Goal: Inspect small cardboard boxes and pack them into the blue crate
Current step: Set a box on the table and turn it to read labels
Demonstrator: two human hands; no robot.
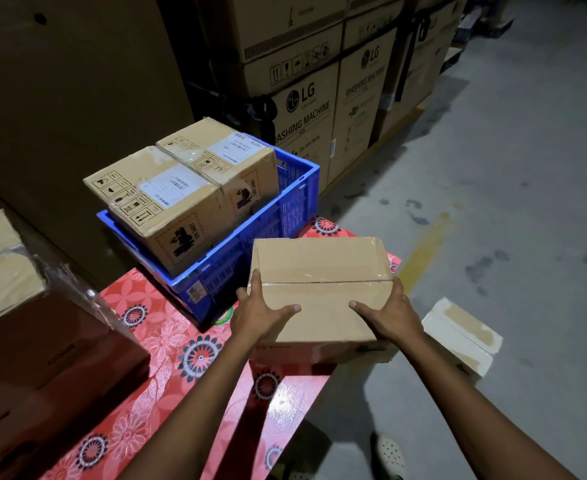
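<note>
Both hands, left hand [262,311] and right hand [385,315], clasp opposite sides of a taped cardboard box [320,289] just in front of the blue crate [295,202], apparently for inspection; two labelled boxes [184,188] already fill the crate's left.

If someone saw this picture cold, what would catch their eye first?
Probably the plain cardboard box at centre, held by the left hand and right hand at the red flowered tablecloth's edge. Just behind it, the blue crate holds two labelled boxes side by side.
</note>
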